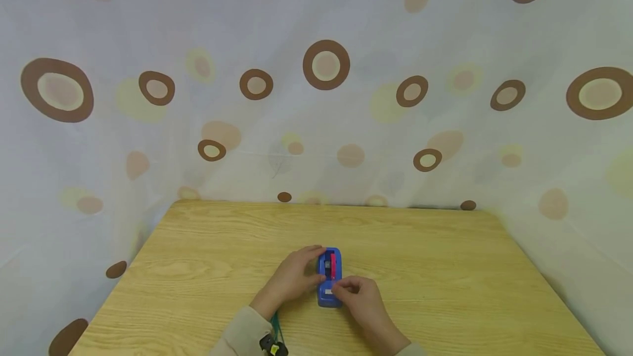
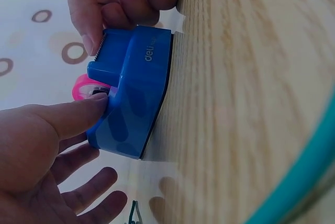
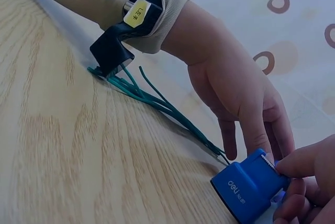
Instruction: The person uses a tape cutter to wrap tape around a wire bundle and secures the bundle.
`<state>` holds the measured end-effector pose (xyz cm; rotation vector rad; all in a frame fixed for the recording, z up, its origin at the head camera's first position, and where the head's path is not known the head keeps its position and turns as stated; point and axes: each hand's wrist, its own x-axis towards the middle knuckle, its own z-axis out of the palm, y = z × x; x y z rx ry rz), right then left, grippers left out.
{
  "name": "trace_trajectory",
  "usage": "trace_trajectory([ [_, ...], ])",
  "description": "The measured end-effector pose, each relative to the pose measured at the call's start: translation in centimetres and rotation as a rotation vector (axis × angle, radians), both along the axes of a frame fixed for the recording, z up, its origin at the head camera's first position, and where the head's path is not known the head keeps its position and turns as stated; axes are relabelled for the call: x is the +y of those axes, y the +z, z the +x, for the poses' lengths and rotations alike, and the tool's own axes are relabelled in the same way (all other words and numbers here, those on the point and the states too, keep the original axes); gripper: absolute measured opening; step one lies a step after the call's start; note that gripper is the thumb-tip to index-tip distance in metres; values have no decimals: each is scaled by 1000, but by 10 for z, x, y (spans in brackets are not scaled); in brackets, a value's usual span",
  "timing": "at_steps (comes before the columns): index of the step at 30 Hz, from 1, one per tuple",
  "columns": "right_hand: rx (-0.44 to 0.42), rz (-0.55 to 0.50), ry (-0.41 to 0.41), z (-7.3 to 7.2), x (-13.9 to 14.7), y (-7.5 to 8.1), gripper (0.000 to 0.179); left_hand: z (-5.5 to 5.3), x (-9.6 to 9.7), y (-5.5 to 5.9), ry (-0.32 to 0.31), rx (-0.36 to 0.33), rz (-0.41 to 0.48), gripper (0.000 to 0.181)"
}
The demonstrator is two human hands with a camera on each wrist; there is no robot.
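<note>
A blue tape dispenser (image 1: 328, 300) marked "deli" stands on the wooden table, with a pink-cored tape roll (image 1: 333, 266) in its well. My left hand (image 1: 292, 276) holds the dispenser from the left, thumb on its side by the roll and a fingertip at the far end. In the left wrist view the remaining fingers (image 2: 91, 195) spread loosely beside it. At the near end, my right hand (image 1: 365, 302) has thumb and index finger together at the toothed cutting edge (image 3: 269, 162), pinching the tape end there. The clear tape itself is mostly hidden by the fingertips.
Teal cords (image 3: 162, 106) hang from the black camera mount (image 3: 112, 48) on my left wrist and trail over the table toward the dispenser. Wood-grain tabletop (image 1: 445, 257) extends on both sides. A white curtain (image 1: 376, 26) with brown and beige spots encloses the table.
</note>
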<state>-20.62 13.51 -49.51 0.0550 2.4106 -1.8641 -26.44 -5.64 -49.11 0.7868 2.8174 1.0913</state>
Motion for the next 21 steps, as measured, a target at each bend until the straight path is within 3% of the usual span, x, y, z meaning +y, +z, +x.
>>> trace_trajectory([
  [21,-56,-80,-31,-1,-2,-3,19,1,2,3,12,-10,8,58],
])
